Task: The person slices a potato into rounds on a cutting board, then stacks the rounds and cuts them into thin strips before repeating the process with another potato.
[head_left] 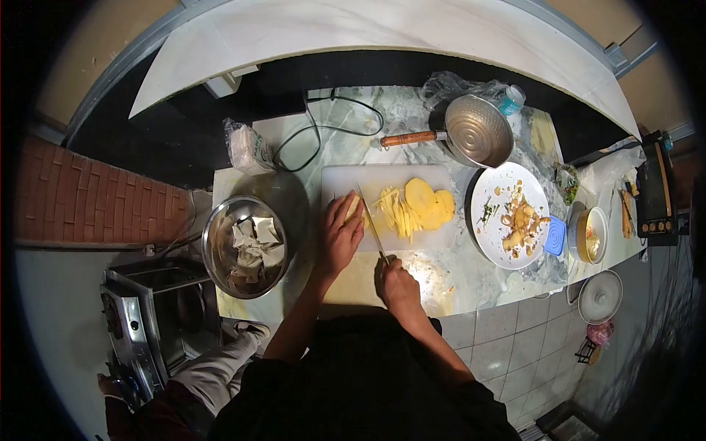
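Observation:
My right hand is wrapped round the handle of a knife, its blade pointing away from me over the white cutting board. On the left part of the board, my left hand presses on a piece of potato beside the blade. Thin yellow potato strips lie just right of the knife, and round potato slices overlap to the right of them. A white plate with peelings stands farther right.
A steel bowl with crumpled wrappers stands left. Behind the board are a saucepan, a black cable and a wrapped packet. At right is a round container. Another person's leg shows at lower left, near a stove.

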`<state>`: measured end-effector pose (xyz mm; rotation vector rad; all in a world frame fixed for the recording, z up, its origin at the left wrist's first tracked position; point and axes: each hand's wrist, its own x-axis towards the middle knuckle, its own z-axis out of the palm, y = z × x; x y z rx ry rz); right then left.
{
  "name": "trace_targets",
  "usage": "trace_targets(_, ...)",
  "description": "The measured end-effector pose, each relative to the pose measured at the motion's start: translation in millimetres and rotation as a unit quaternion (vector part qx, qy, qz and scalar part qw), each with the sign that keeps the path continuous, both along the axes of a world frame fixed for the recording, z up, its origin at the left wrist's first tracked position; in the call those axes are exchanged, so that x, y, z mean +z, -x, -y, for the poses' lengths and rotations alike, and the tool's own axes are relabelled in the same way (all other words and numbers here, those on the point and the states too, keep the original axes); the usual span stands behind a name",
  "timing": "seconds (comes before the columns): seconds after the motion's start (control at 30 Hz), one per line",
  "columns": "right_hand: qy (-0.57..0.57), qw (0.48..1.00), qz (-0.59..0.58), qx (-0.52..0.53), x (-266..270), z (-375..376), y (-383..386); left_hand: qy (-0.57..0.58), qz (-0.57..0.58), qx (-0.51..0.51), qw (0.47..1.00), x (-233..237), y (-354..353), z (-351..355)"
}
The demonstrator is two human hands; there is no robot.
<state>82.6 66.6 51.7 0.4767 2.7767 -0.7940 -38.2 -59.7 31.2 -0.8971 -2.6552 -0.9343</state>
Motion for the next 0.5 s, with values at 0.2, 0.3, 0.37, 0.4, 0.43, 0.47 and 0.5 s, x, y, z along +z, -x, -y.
trace_targets(0.2, 0.028, 0.999, -0.01, -0.01, 10.2, -8.8, -15.6, -0.017, 0.013, 0.0, 1.0, -2.2, 0.0, -0.4)
trace_targets(0.3, 0.027, 1.0, 0.001, -0.008, 20.2, -11.5, -11.8, -0.01, 0.014, 0.004, 1.0, -1.3, 0.0, 0.5)
trace_targets(0.37, 0.048, 0.998, -0.032, 0.001, 15.9, -12.5, -12.6, -0.004, 0.013, 0.004, 1.0, -1.1, -0.7, 0.0)
trace_targets(0.4, 0.049, 0.998, -0.033, 0.002, 17.4, -11.6, -11.6, -0.005, 0.015, 0.001, 1.0, -0.1, -0.7, 0.5)
trace_targets(0.43, 0.053, 0.998, -0.041, -0.001, 20.1, -10.0, -10.3, -0.006, 0.016, 0.0, 1.0, 0.5, -0.6, 1.2)
trace_targets(0.47, 0.057, 0.997, -0.048, -0.004, 21.5, -8.6, -9.1, -0.006, 0.016, 0.001, 1.0, 0.5, -0.7, 1.4)
trace_targets(0.5, 0.057, 0.997, -0.048, -0.004, 19.7, -7.5, -7.6, -0.011, 0.018, 0.004, 1.0, 0.3, -0.9, 0.8)
